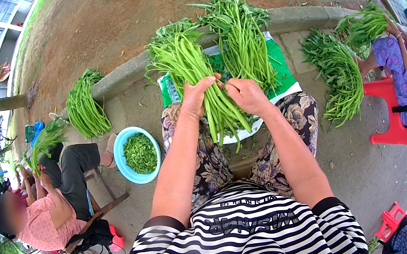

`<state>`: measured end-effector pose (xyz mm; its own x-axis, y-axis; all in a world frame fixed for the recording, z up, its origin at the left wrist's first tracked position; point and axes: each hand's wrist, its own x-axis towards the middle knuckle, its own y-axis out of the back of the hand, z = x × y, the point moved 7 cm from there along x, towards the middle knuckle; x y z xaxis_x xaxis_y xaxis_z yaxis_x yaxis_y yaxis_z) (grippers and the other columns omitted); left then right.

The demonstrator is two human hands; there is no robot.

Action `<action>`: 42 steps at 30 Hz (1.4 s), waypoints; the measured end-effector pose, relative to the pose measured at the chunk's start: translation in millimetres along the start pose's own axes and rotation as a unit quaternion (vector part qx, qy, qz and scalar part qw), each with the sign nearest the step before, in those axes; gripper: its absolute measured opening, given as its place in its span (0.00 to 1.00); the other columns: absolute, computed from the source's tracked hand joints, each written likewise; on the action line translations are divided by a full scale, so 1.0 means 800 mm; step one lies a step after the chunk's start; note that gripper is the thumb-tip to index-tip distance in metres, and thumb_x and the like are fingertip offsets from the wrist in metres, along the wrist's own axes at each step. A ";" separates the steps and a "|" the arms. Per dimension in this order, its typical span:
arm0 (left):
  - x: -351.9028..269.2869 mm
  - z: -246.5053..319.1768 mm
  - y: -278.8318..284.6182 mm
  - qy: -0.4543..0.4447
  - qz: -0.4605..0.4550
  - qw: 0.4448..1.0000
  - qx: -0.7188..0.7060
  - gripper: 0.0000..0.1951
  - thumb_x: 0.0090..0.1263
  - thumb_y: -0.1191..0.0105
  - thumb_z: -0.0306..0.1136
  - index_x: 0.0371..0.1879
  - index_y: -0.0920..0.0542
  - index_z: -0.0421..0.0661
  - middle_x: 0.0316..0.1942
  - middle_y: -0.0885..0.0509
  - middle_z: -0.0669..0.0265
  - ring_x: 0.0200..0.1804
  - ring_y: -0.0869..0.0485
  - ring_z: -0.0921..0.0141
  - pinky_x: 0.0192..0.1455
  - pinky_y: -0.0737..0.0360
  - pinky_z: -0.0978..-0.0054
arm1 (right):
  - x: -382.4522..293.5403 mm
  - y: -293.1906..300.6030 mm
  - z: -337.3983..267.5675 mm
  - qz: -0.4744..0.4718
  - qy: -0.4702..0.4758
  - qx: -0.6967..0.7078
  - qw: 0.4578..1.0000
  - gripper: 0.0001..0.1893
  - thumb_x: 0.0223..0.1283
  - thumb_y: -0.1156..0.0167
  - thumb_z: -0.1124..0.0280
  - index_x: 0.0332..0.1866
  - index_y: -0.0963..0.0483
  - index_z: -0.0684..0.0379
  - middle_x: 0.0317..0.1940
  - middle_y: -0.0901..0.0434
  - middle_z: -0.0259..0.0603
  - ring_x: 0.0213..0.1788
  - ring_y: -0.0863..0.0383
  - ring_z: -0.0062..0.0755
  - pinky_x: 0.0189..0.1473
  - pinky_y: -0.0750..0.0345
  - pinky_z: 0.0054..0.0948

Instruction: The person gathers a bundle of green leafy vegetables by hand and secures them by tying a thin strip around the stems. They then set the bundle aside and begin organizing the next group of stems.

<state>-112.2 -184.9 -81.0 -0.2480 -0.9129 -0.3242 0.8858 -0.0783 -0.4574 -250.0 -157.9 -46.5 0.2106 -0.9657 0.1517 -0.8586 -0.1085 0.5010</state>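
Observation:
My left hand [197, 96] is wrapped around a thick bunch of water spinach [188, 61], held at a slant above my lap. Its cut stem ends point down toward me, and the leafy tops lie away from me. Against the right side of the stems, my right hand [246, 95] is closed, thumb and forefinger pinched together. What is between those fingertips is too small to make out. Beyond my hands, a second pile of water spinach [240, 40] lies on a green and white plastic sack [281, 62] that bears writing.
A light-blue basin [117, 148] of cut leaves stands left of my knees. More greens lie at left [87, 108] and right [337, 77]. A concrete kerb [122, 78] runs beyond. Seated people [57, 213] handle greens at left; another person [398, 56] sits right, by a red stool [383, 101].

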 end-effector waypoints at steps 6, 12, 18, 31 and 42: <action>0.001 -0.003 -0.005 -0.041 0.035 0.998 0.043 0.12 0.55 0.43 0.28 0.37 0.24 0.37 0.30 0.19 0.61 0.30 0.18 0.69 0.34 0.17 0.71 | 0.007 -0.009 0.023 0.113 -0.037 -0.054 0.991 0.13 0.55 0.51 0.68 0.21 0.29 0.65 0.19 0.25 0.53 0.22 0.24 0.49 0.27 0.29 0.42; -0.002 0.002 0.004 -0.017 0.003 1.000 -0.001 0.12 0.56 0.43 0.30 0.36 0.24 0.38 0.27 0.19 0.60 0.29 0.18 0.68 0.32 0.17 0.71 | 0.010 0.006 0.089 0.136 -0.183 0.128 0.965 0.15 0.55 0.48 0.66 0.19 0.30 0.68 0.11 0.35 0.40 0.17 0.38 0.25 0.23 0.36 0.32; -0.007 0.004 -0.001 -0.007 0.013 1.000 0.012 0.13 0.57 0.44 0.31 0.39 0.23 0.36 0.29 0.18 0.59 0.30 0.18 0.69 0.34 0.17 0.71 | -0.001 -0.016 0.051 0.047 -0.171 0.340 0.924 0.14 0.61 0.48 0.63 0.36 0.23 0.64 0.24 0.26 0.28 0.26 0.32 0.19 0.32 0.31 0.25; -0.003 -0.002 -0.003 -0.010 0.003 1.000 0.022 0.14 0.55 0.42 0.29 0.39 0.23 0.38 0.31 0.19 0.62 0.31 0.18 0.69 0.35 0.18 0.71 | 0.001 -0.007 0.017 -0.060 -0.084 0.132 0.986 0.14 0.60 0.49 0.65 0.29 0.26 0.66 0.16 0.30 0.42 0.21 0.33 0.27 0.28 0.33 0.31; -0.001 0.000 -0.002 -0.022 0.017 0.999 0.017 0.14 0.55 0.42 0.29 0.39 0.25 0.37 0.31 0.20 0.61 0.31 0.18 0.69 0.34 0.17 0.70 | 0.000 -0.006 0.011 0.012 0.014 0.024 1.000 0.12 0.55 0.51 0.67 0.26 0.27 0.65 0.20 0.26 0.52 0.22 0.26 0.43 0.31 0.29 0.38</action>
<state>-113.6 -183.8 -80.2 -0.2013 -0.9320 -0.3013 0.9061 -0.0603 -0.4188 -249.8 -159.5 -56.5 0.2012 -0.9614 0.1875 -0.8850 -0.0963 0.4555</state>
